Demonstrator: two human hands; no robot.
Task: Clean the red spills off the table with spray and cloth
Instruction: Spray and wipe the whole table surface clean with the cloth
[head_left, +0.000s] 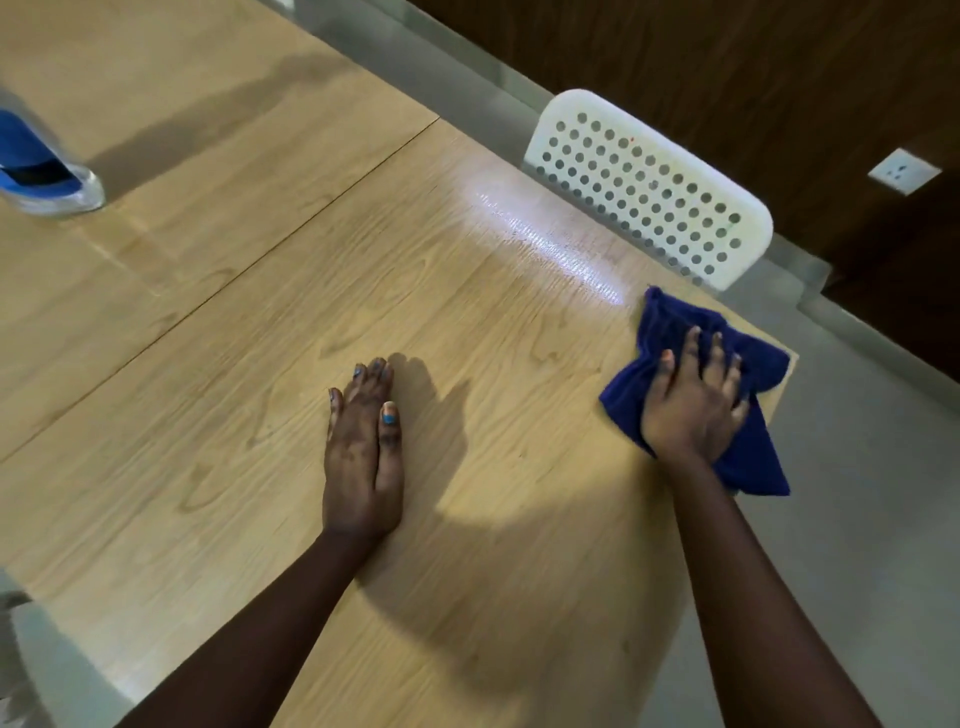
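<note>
Pale wood-grain table (249, 322), wet sheen far right by the white perforated chair (649, 192). Right hand (693, 400) spread flat, pressing the blue cloth (670, 327) at the right edge. Left hand (363, 452) flat, fingers straight. Spray bottle (41, 166) far left. Dark wall behind.

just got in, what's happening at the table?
A person is wiping the wooden table. The right hand presses a blue cloth flat near the table's far right corner, beside a wet, shiny streak. The left hand lies flat on the tabletop, holding nothing. The spray bottle stands at the far left, untouched. No red spill shows on the surface in this view. A white perforated chair sits behind the table.
</note>
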